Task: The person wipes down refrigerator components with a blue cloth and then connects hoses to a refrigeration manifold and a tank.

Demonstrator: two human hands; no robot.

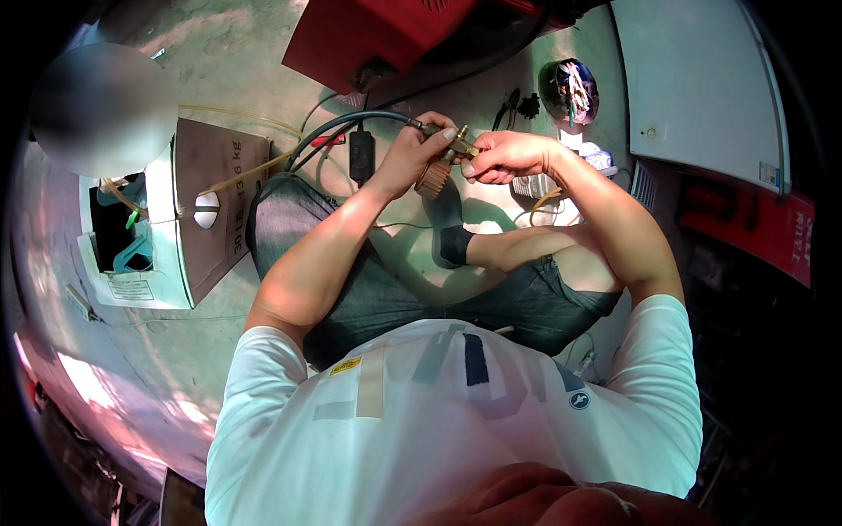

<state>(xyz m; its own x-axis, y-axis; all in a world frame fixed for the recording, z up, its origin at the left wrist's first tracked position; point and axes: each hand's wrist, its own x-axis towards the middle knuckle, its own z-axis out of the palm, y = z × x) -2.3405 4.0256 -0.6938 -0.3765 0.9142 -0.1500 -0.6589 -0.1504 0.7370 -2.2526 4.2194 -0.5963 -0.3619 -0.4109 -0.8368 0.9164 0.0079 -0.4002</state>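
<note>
Above floor (224,79), nr red machine (386,35), L hand (408,158) & R hand (510,158) are gripping brass fitting (462,141); hose (373,115) could be tugging it loose, poss. if either grip's slackening.

The left forearm (336,232) slants from the near left and the right forearm (610,210) from the near right, elbows bent and spread wide. The left hand (410,158) is curled in a grip, its thumb (445,137) pointing right. Just beside it, the right hand (511,157) points left, fingers bent, thumb (479,163) and forefinger (487,145) pinching.
</note>
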